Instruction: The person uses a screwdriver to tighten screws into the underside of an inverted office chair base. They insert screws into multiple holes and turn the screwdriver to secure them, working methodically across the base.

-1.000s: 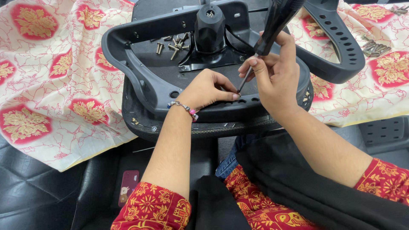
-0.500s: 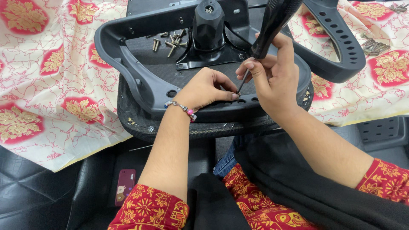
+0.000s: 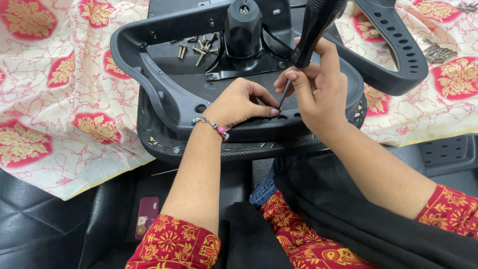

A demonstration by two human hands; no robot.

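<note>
An upturned dark grey office chair seat [image 3: 169, 94] lies in front of me with its plastic frame and central black mount [image 3: 243, 25] facing up. My right hand [image 3: 318, 87] is shut on a black-handled screwdriver [image 3: 314, 27], whose tip points down at a hole on the frame's near edge. My left hand [image 3: 244, 102] rests on that edge, fingertips pinched at the screwdriver tip; whether they hold a screw is hidden. Several loose screws [image 3: 198, 47] lie on the seat underside near the mount.
A cream cloth with red and gold flowers [image 3: 55, 99] covers the surface under the chair. A grey perforated armrest [image 3: 398, 45] lies at the right, with more metal hardware [image 3: 438, 51] beyond it. A dark red phone [image 3: 147, 217] lies low at the left on black padding.
The view has shifted slightly, so the seat sits a little higher and further right in frame. Both hands stay at the same hole with the screwdriver.
</note>
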